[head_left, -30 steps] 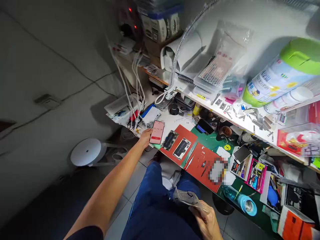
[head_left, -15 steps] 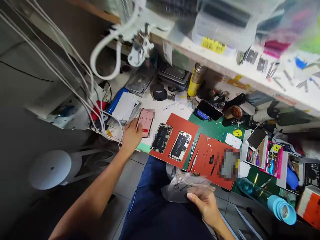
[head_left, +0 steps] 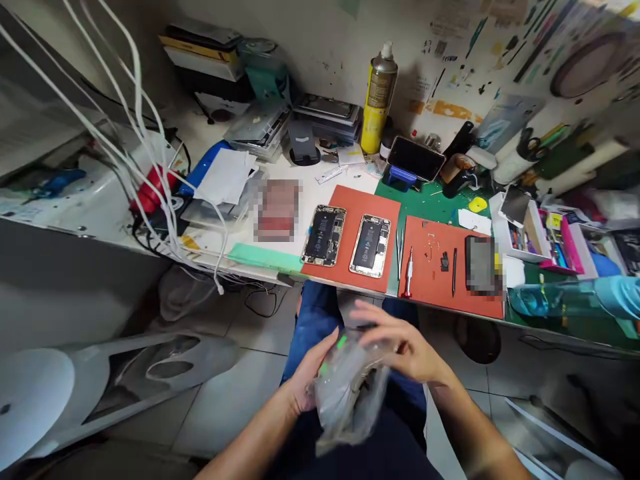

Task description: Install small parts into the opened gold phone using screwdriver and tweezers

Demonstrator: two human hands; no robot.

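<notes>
By the left hand (head_left: 307, 377), a plastic bag (head_left: 347, 403) was gripped in front of the desk (head_left: 313, 195); were it tilted, anything inside could be spilled. The right hand (head_left: 413, 350) was spread at its top; whether plastic was pinched could not be told.

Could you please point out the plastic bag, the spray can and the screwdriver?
Plastic bag (head_left: 346, 393), head view: its middle.
Spray can (head_left: 379, 101), head view: its body.
Screwdriver (head_left: 409, 272), head view: its handle.

One camera sits on the person's head. It looks forward and down. The fingers (head_left: 385, 331) and bag (head_left: 347, 393) are close below, the worktop (head_left: 315, 193) is farther, and the wall (head_left: 310, 53) is behind that.
</notes>
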